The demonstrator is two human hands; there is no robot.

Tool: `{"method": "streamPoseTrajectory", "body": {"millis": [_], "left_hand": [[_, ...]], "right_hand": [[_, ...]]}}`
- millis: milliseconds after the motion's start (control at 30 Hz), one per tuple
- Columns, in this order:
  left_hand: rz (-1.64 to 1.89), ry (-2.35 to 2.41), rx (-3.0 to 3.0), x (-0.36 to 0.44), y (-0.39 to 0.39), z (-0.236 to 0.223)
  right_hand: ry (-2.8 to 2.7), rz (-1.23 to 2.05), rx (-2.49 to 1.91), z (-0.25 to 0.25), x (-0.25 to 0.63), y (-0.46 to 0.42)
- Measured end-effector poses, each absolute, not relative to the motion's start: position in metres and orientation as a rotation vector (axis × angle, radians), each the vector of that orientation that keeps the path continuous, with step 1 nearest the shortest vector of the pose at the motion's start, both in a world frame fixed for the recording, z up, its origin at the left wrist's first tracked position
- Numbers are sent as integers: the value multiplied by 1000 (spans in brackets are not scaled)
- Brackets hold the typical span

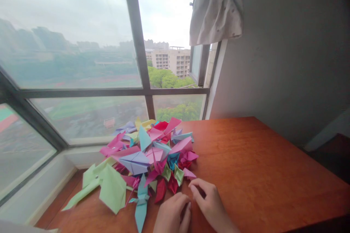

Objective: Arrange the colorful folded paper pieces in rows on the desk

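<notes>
A heap of folded paper pieces [153, 149] in pink, red, blue, purple, yellow and green lies on the wooden table [246, 167] by the window. My left hand [173, 213] rests at the heap's near edge, fingers curled in, beside a dark red folded piece [160, 191]. Close on its right, my right hand [209, 202] is loosely curled, thumb and forefinger tips near each other below a small pink piece [189, 173]. Nothing shows in either hand. A light green paper elephant [112, 185] and a teal paper figure with a knotted middle [142, 200] lie to the left.
Windows with dark frames [146, 93] stand behind and left of the table, above a white sill [51, 185]. One pane at the right is ajar under a gathered curtain [218, 11]. A grey wall [273, 62] borders the table's far right.
</notes>
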State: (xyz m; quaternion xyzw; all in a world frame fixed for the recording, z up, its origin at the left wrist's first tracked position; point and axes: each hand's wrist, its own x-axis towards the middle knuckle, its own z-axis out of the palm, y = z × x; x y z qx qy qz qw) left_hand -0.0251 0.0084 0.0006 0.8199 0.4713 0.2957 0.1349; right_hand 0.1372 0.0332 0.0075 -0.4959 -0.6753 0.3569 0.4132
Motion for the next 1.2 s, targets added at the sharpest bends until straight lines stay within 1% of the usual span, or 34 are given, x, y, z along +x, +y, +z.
{"method": "streamPoseTrajectory", "body": {"millis": [100, 167, 300, 433, 667, 900, 1000, 1100, 1200], "left_hand": [[831, 1383, 2346, -24, 6, 11], [814, 1378, 2325, -24, 4, 18], [803, 1399, 2286, -24, 2, 23], [818, 1404, 2274, -25, 2, 21], [777, 1418, 2268, -24, 1, 21], [779, 1408, 2268, -24, 3, 23], [882, 1313, 2302, -26, 2, 25], [1148, 1185, 2327, -30, 2, 28], [1429, 1227, 2333, -30, 2, 31]], "right_hand": [[-1442, 1034, -1218, 18, 157, 48], [-1350, 1010, -1227, 27, 172, 66], [-1403, 917, -1229, 43, 184, 114], [-1464, 901, -1244, 55, 170, 148], [-1443, 837, -1230, 67, 145, 153], [-1430, 778, -1186, 81, 164, 156], [-1385, 757, -1136, 88, 182, 148], [-1308, 823, -1100, 89, 201, 128], [-1293, 933, -1125, 86, 217, 103]]}}
